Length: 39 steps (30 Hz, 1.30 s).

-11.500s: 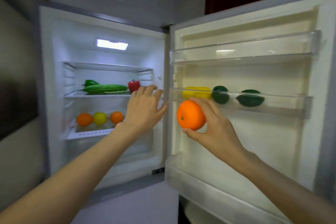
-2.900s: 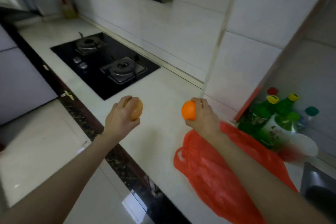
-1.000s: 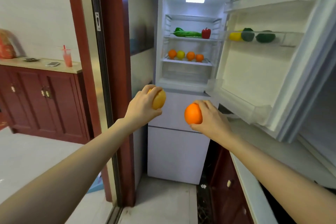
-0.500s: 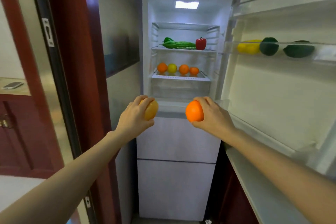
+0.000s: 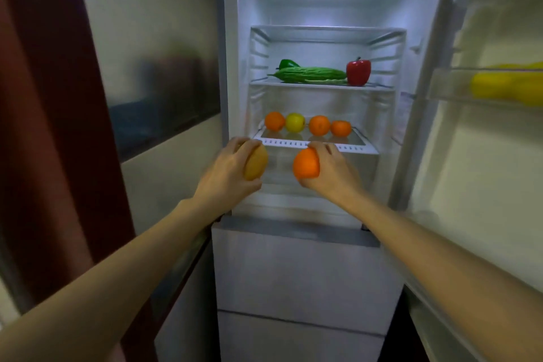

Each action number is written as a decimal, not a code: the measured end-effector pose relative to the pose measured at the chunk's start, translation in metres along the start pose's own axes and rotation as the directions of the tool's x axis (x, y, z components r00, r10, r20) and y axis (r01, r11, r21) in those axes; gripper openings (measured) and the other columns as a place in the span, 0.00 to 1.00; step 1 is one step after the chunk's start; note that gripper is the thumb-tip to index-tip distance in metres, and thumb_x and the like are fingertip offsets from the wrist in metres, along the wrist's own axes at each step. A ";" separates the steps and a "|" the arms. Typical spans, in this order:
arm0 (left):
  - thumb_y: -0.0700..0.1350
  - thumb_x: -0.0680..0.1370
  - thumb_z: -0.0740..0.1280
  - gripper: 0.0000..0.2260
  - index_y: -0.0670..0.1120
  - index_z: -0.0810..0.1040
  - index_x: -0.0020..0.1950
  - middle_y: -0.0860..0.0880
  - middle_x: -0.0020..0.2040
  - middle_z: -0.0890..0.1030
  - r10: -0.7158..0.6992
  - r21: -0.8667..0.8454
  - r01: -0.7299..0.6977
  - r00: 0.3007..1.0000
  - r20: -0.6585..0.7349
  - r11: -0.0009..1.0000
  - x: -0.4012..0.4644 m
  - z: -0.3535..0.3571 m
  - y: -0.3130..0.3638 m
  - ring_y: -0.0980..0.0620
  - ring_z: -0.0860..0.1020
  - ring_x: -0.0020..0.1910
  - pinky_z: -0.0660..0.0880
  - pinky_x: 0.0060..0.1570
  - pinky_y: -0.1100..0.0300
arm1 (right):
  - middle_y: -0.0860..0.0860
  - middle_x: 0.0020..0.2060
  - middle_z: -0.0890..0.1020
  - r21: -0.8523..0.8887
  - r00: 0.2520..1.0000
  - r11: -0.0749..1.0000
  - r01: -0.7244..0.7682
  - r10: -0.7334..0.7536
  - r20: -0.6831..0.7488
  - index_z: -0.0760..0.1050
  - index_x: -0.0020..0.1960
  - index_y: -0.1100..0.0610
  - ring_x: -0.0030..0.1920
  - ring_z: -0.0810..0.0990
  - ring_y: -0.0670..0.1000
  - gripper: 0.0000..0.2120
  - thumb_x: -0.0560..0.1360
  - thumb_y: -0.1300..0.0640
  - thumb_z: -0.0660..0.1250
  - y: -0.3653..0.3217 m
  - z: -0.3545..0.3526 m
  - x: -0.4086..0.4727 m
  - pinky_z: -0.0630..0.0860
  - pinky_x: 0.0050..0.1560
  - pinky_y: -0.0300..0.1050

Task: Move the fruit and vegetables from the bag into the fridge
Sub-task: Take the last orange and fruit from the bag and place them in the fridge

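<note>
The fridge [image 5: 232,67] stands open straight ahead, its light on. My left hand [image 5: 226,176] grips a yellow-brown round fruit [image 5: 256,166]. My right hand [image 5: 332,173] grips an orange [image 5: 306,167]. Both hands are raised just in front of the lower shelf [image 5: 311,143], side by side. That shelf carries three oranges and a yellow fruit [image 5: 295,122]. On the upper shelf [image 5: 320,84] lie a green bitter gourd [image 5: 311,74], a green pepper [image 5: 288,63] and a red pepper [image 5: 358,72]. The bag is out of view.
The fridge door [image 5: 482,156] is swung open on the right, with a yellow vegetable [image 5: 505,87] in its door bin. A dark red door frame [image 5: 58,126] and a glossy wall panel [image 5: 158,67] close in on the left. Closed lower compartments [image 5: 299,273] sit below my arms.
I have come closer to the fridge and the view fills with its inside. Both hands, each still holding its fruit, have risen to the lower shelf's front edge.
</note>
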<state>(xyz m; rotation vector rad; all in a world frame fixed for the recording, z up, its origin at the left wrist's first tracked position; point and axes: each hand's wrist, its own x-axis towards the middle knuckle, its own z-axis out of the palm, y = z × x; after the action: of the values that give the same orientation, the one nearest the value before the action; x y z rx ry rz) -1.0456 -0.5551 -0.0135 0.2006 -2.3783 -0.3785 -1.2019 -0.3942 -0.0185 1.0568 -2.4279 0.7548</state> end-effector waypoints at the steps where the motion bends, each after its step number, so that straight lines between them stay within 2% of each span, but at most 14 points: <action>1: 0.47 0.69 0.72 0.30 0.52 0.65 0.69 0.52 0.66 0.67 -0.001 0.008 0.002 1.000 -0.011 1.000 0.010 0.005 -0.004 0.48 0.71 0.57 0.74 0.51 0.51 | 0.53 0.63 0.70 -0.005 1.000 1.000 0.007 -0.008 -0.008 0.64 0.68 0.50 0.57 0.74 0.59 0.35 0.65 0.49 0.73 0.003 0.010 0.015 0.75 0.52 0.56; 4: 0.49 0.69 0.71 0.30 0.55 0.64 0.68 0.53 0.66 0.66 -0.009 0.035 0.009 1.000 -0.013 0.999 0.039 0.023 -0.017 0.49 0.71 0.57 0.75 0.48 0.51 | 0.53 0.61 0.71 -0.016 0.998 1.000 0.025 -0.026 -0.057 0.67 0.65 0.52 0.57 0.73 0.59 0.32 0.64 0.49 0.74 0.014 0.038 0.059 0.74 0.51 0.55; 9: 0.50 0.68 0.71 0.30 0.57 0.63 0.68 0.55 0.66 0.65 0.062 -0.013 -0.062 0.998 -0.026 0.998 0.071 0.050 -0.043 0.48 0.72 0.56 0.75 0.45 0.52 | 0.54 0.63 0.72 0.040 0.995 0.999 0.002 0.002 -0.100 0.63 0.69 0.55 0.59 0.72 0.58 0.38 0.63 0.49 0.75 0.033 0.074 0.118 0.73 0.55 0.56; 12: 0.50 0.68 0.71 0.32 0.56 0.63 0.69 0.54 0.67 0.65 0.074 -0.021 -0.075 0.997 -0.034 0.997 0.092 0.057 -0.055 0.49 0.72 0.57 0.74 0.46 0.54 | 0.54 0.60 0.73 0.023 0.994 1.000 -0.021 0.023 -0.107 0.65 0.66 0.56 0.57 0.73 0.57 0.36 0.63 0.47 0.75 0.043 0.087 0.149 0.73 0.54 0.56; 14: 0.50 0.68 0.72 0.32 0.55 0.63 0.70 0.54 0.68 0.65 0.063 -0.025 -0.063 0.997 -0.034 0.998 0.105 0.061 -0.061 0.49 0.72 0.58 0.75 0.47 0.53 | 0.54 0.58 0.74 -0.018 0.995 1.000 -0.019 0.018 -0.099 0.66 0.65 0.55 0.55 0.73 0.57 0.35 0.63 0.46 0.74 0.050 0.093 0.169 0.73 0.51 0.54; 18: 0.50 0.69 0.72 0.32 0.54 0.63 0.70 0.54 0.68 0.64 0.069 -0.006 -0.069 0.997 -0.027 0.998 0.126 0.072 -0.072 0.50 0.71 0.58 0.75 0.49 0.53 | 0.55 0.61 0.72 -0.066 0.996 0.997 -0.044 0.038 -0.084 0.63 0.68 0.53 0.59 0.71 0.58 0.36 0.65 0.45 0.72 0.065 0.103 0.210 0.72 0.50 0.52; 23: 0.50 0.69 0.71 0.32 0.55 0.62 0.71 0.55 0.68 0.63 0.039 0.008 -0.039 0.999 -0.024 0.999 0.150 0.088 -0.084 0.51 0.71 0.58 0.75 0.49 0.54 | 0.56 0.61 0.72 -0.001 0.997 0.997 -0.072 0.072 -0.002 0.63 0.68 0.52 0.60 0.72 0.58 0.35 0.66 0.43 0.71 0.081 0.122 0.255 0.68 0.49 0.48; 26: 0.51 0.69 0.71 0.32 0.56 0.62 0.70 0.56 0.67 0.64 0.030 0.026 -0.029 0.999 -0.025 0.999 0.162 0.095 -0.092 0.49 0.71 0.58 0.77 0.49 0.51 | 0.54 0.58 0.75 0.103 0.994 0.989 -0.103 0.100 0.032 0.66 0.65 0.52 0.58 0.74 0.56 0.37 0.61 0.42 0.74 0.082 0.138 0.275 0.73 0.51 0.50; 28: 0.51 0.69 0.71 0.31 0.56 0.63 0.69 0.56 0.67 0.64 0.013 0.030 -0.012 0.999 -0.031 0.999 0.171 0.101 -0.098 0.48 0.71 0.57 0.77 0.49 0.49 | 0.54 0.57 0.76 0.092 0.996 0.993 -0.076 0.072 0.051 0.67 0.63 0.52 0.58 0.74 0.57 0.37 0.60 0.40 0.75 0.083 0.151 0.285 0.73 0.52 0.50; 33: 0.50 0.69 0.71 0.31 0.55 0.63 0.69 0.54 0.66 0.65 0.011 0.031 -0.011 1.000 -0.028 0.999 0.189 0.112 -0.105 0.48 0.71 0.57 0.76 0.49 0.49 | 0.55 0.58 0.75 0.065 0.999 0.998 -0.021 0.018 0.038 0.68 0.64 0.53 0.59 0.72 0.59 0.37 0.62 0.35 0.71 0.086 0.172 0.302 0.73 0.53 0.53; 39: 0.50 0.69 0.71 0.31 0.53 0.64 0.70 0.53 0.68 0.66 0.030 0.025 -0.029 0.999 -0.038 0.999 0.196 0.118 -0.102 0.50 0.70 0.59 0.75 0.50 0.53 | 0.56 0.60 0.74 0.129 0.997 0.992 -0.010 0.000 0.071 0.67 0.66 0.55 0.59 0.73 0.58 0.38 0.64 0.37 0.72 0.088 0.175 0.305 0.73 0.54 0.53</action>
<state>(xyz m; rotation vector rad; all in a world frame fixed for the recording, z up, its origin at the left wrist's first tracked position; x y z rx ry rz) -1.2658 -0.6748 -0.0063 0.1816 -2.3460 -0.3292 -1.4873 -0.6178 -0.0194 1.1449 -2.4697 0.9019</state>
